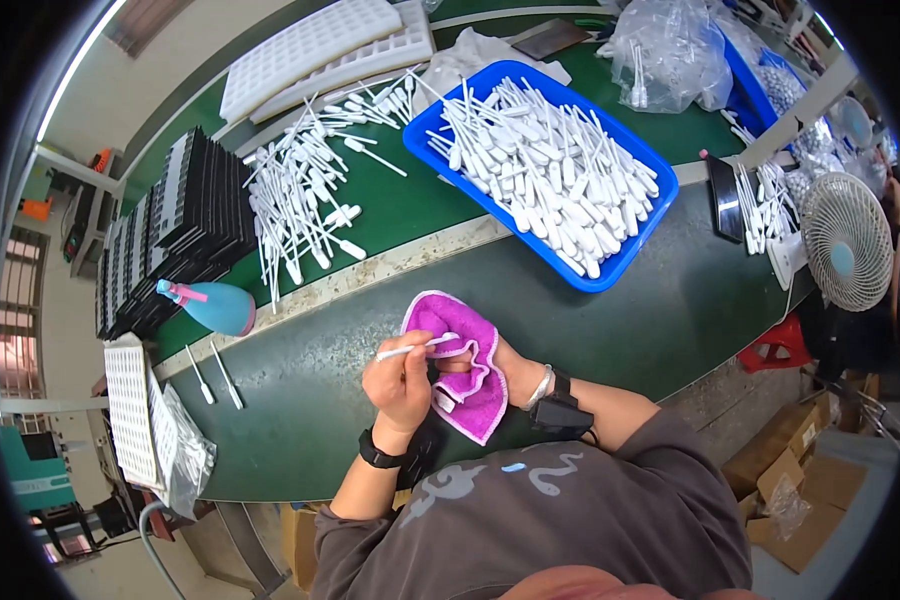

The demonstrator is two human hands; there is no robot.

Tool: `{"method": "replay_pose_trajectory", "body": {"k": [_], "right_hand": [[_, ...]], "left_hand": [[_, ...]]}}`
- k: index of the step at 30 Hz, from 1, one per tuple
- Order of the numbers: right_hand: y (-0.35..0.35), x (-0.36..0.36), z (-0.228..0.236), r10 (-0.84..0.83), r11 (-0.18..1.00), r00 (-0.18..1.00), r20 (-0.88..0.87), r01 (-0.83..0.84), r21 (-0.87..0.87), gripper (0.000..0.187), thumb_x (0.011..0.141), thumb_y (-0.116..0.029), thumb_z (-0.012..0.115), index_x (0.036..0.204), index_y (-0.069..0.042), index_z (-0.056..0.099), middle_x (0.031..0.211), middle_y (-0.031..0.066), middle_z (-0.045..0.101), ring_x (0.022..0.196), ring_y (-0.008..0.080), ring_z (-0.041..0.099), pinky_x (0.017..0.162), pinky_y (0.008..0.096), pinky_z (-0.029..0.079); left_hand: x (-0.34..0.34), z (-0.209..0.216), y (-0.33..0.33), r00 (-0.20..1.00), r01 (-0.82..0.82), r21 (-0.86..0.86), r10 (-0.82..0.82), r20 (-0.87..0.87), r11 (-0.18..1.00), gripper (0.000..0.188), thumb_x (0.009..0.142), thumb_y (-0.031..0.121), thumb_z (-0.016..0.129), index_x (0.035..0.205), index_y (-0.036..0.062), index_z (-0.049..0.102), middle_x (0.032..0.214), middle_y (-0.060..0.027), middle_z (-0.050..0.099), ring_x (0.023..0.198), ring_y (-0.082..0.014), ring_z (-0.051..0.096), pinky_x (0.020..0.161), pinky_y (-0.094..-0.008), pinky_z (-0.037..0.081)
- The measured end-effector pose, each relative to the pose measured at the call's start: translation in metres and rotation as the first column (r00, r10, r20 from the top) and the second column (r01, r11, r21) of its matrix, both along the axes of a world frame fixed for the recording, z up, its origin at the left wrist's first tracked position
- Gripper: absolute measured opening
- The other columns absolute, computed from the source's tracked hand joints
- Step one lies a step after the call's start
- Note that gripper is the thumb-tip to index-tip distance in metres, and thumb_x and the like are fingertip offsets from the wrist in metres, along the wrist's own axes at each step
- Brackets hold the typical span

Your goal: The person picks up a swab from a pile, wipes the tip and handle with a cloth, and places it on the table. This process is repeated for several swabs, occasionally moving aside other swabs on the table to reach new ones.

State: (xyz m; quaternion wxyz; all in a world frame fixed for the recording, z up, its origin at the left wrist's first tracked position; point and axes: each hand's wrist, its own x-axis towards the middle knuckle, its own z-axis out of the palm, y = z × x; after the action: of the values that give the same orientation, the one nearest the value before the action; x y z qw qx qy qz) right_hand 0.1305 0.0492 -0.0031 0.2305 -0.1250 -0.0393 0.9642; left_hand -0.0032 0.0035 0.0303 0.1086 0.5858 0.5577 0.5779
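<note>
My left hand [400, 388] is closed in a pinch on a slim white plastic stick [398, 352], one end of which reaches into a purple cloth [477, 402]. Wrapped partly inside that cloth, my right hand [515, 373] grips it from the other side. Folds of the cloth hide some of the right fingers and part of the stick. Beyond both hands, a blue tray [630, 243] is heaped with white plastic sticks [560, 165], each with a thick end and a thin stem. Two similar sticks [227, 376] lie apart at the left of the table.
Loose white sticks [305, 185] spread on the green surface behind. Black trays [195, 205] stand stacked at left beside a blue spray bottle [215, 308]. White perforated trays [310, 55] lie at the back, another panel [132, 415] at left. A fan [847, 240] stands right.
</note>
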Motion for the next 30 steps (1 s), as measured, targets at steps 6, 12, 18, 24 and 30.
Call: {"method": "replay_pose_trajectory", "body": {"k": [6, 12, 18, 24, 30], "right_hand": [[0.013, 0.004, -0.015, -0.039, 0.999, 0.960, -0.279, 0.044, 0.014, 0.018, 0.096, -0.023, 0.045, 0.091, -0.009, 0.053, 0.064, -0.0053, 0.044, 0.053, 0.0043, 0.043, 0.047, 0.0189, 0.035], [0.029, 0.009, -0.004, -0.446, 0.889, 0.840, 0.308, 0.376, 0.260, 0.018, 0.096, -0.023, 0.044, 0.089, -0.010, 0.054, 0.059, -0.0039, 0.042, 0.052, 0.0067, 0.044, 0.046, 0.0214, 0.036], [0.044, 0.013, -0.002, -0.389, 0.916, 0.799, 0.458, 0.281, 0.287, 0.017, 0.095, -0.022, 0.043, 0.089, -0.010, 0.054, 0.059, -0.0027, 0.043, 0.050, 0.0087, 0.042, 0.046, 0.0231, 0.034], [0.045, 0.010, -0.034, -0.212, 0.976, 0.977, -0.006, 0.212, 0.046, 0.026, 0.095, -0.026, 0.043, 0.075, -0.010, 0.048, 0.057, -0.0003, 0.042, 0.051, 0.0129, 0.041, 0.050, 0.0258, 0.035], [0.049, 0.017, -0.027, -0.142, 0.989, 0.990, -0.009, 0.141, -0.048, 0.034, 0.094, -0.030, 0.043, 0.068, -0.009, 0.046, 0.055, 0.0017, 0.041, 0.051, 0.0130, 0.039, 0.051, 0.0261, 0.034]], "left_hand": [[0.011, 0.019, 0.038, 0.885, 0.177, -0.256, -0.041, 0.463, 0.950, 0.019, 0.095, 0.012, 0.052, 0.089, -0.0019, 0.062, 0.068, -0.0035, 0.058, 0.051, -0.0046, 0.048, 0.046, -0.0198, 0.036], [0.027, 0.026, 0.095, 0.975, 0.210, -0.092, -0.201, 0.098, 0.973, 0.021, 0.095, 0.015, 0.052, 0.087, -0.0009, 0.063, 0.066, -0.0005, 0.055, 0.052, -0.0030, 0.046, 0.046, -0.0185, 0.032], [0.078, 0.093, 0.173, 0.916, 0.398, -0.176, -0.380, 0.125, 0.901, 0.022, 0.094, 0.016, 0.051, 0.092, -0.0003, 0.067, 0.067, 0.0000, 0.058, 0.050, -0.0028, 0.044, 0.045, -0.0186, 0.032], [0.092, 0.049, 0.257, 0.851, 0.524, -0.523, -0.418, 0.317, 0.672, 0.027, 0.089, 0.025, 0.056, 0.090, 0.0005, 0.068, 0.072, -0.0028, 0.064, 0.048, -0.0055, 0.047, 0.041, -0.0220, 0.037], [0.058, 0.041, 0.249, 0.937, 0.273, -0.167, -0.301, -0.179, 0.947, 0.023, 0.086, 0.024, 0.058, 0.090, 0.0044, 0.068, 0.075, -0.0093, 0.067, 0.056, -0.0228, 0.061, 0.051, -0.0355, 0.048]]}}
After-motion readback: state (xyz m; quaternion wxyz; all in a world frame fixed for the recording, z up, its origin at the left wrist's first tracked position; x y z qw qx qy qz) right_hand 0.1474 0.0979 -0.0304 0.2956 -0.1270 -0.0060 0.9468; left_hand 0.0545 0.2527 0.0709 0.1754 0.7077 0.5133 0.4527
